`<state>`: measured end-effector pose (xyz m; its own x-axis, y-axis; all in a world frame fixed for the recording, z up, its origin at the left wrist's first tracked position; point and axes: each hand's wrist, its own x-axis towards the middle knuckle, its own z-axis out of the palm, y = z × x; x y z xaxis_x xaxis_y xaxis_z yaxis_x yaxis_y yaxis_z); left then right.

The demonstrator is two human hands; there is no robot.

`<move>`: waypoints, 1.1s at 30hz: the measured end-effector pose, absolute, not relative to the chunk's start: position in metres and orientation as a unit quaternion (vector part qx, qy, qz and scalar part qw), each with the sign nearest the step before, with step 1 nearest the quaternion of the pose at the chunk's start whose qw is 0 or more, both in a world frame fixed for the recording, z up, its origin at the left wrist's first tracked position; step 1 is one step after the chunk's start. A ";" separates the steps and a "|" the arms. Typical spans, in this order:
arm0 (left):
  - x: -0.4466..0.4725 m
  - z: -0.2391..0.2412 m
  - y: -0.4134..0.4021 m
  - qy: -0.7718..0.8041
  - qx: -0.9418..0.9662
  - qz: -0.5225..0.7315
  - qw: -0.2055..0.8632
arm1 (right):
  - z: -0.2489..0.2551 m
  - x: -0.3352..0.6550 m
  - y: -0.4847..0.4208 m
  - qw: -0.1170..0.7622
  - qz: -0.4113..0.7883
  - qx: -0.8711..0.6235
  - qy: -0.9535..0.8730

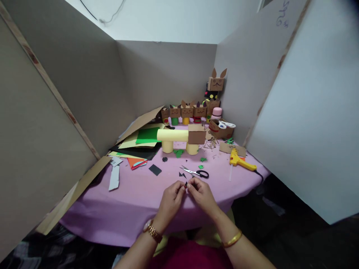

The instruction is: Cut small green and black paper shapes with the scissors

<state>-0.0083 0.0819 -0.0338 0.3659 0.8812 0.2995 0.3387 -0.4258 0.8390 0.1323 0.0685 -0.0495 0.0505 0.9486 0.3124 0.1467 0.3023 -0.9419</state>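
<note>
My left hand (171,197) and my right hand (202,193) meet over the front of the table. Between their fingertips both pinch a small black paper piece (186,184), mostly covered by the fingers. Just beyond lie black-handled scissors (196,172), their blades pointing left. Small black paper scraps (182,175) are beside the blades. A black paper rectangle (155,170) rests farther left. Behind stands a figure with a yellow paper tube body (172,135), yellow tube legs and a brown cardboard box head (196,134). Green paper cutouts (178,152) are scattered by its legs.
A yellow glue gun (241,161) with a cord lies at the right. Coloured paper sheets (147,136) and cardboard are piled at the left. Box-headed figures (186,112) line the back, near a cardboard box (221,130) holding white scissors. Grey panels (168,74) enclose the table.
</note>
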 end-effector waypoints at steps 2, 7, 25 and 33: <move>-0.009 -0.034 0.083 0.408 0.748 0.388 0.351 | -0.049 0.132 0.068 0.555 0.368 -0.462 -0.585; -0.011 -0.034 0.088 0.387 0.753 0.364 0.387 | -0.047 0.132 0.068 0.564 0.388 -0.450 -0.574; -0.005 -0.031 0.078 0.414 0.765 0.381 0.314 | -0.050 0.131 0.074 0.544 0.441 -0.448 -0.555; -0.005 -0.031 0.080 0.413 0.766 0.375 0.318 | -0.046 0.131 0.072 0.533 0.417 -0.458 -0.576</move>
<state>-0.0046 0.0800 -0.0306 0.3768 0.8720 0.3125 0.3939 -0.4562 0.7979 0.1306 0.0717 -0.0464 -0.0125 0.9727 0.2317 0.0840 0.2319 -0.9691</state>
